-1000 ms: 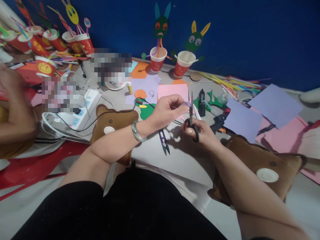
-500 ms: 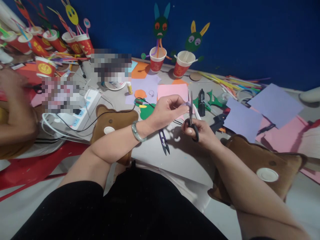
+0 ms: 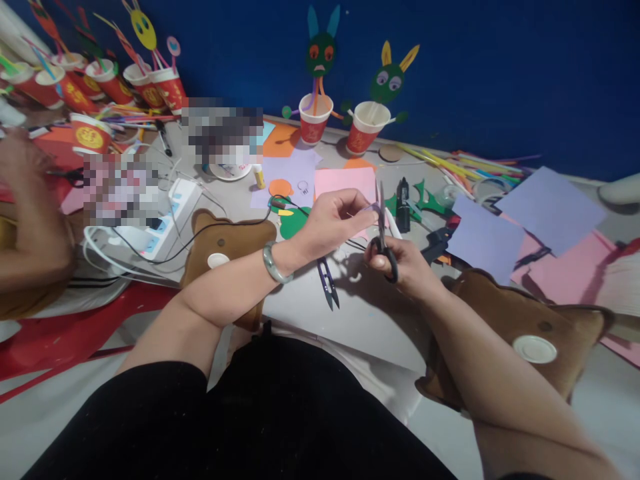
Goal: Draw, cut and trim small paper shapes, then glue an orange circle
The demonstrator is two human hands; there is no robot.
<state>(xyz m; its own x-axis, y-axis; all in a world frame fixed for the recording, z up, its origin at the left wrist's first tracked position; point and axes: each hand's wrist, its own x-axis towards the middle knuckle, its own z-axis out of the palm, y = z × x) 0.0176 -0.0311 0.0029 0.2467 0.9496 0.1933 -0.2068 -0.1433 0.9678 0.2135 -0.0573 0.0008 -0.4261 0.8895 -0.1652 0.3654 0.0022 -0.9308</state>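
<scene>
Deep blue wall panelling (image 3: 465, 87) rises behind a pale grey table (image 3: 365, 313) crowded with craft materials. Against it stand two red-and-white paper cups (image 3: 313, 130) bearing green paper figures (image 3: 320, 57), their pale printed characters too small to read. Further left, another red paper cup (image 3: 90, 137) carries a round yellow emblem whose characters are equally illegible. On a lilac paper sheet (image 3: 307, 167), a small pen drawing (image 3: 303, 188) has marks below it that look like "HI", though blur makes this uncertain. The left hand (image 3: 333, 223) has its thumb and fingers pinched together on a small lilac paper piece (image 3: 371, 208), which sits at the fingertips, mostly covered by them. The right hand (image 3: 400, 263) is closed around the black handles of metal-bladed scissors (image 3: 382, 223); the blades point away from the body, just beside the lilac piece; whether they touch it cannot be told. Below the left hand lie dark purple thread snips (image 3: 327, 283), tips toward the body. Beyond the scissors, a thick black marker (image 3: 403, 207) shows no legible label.
</scene>
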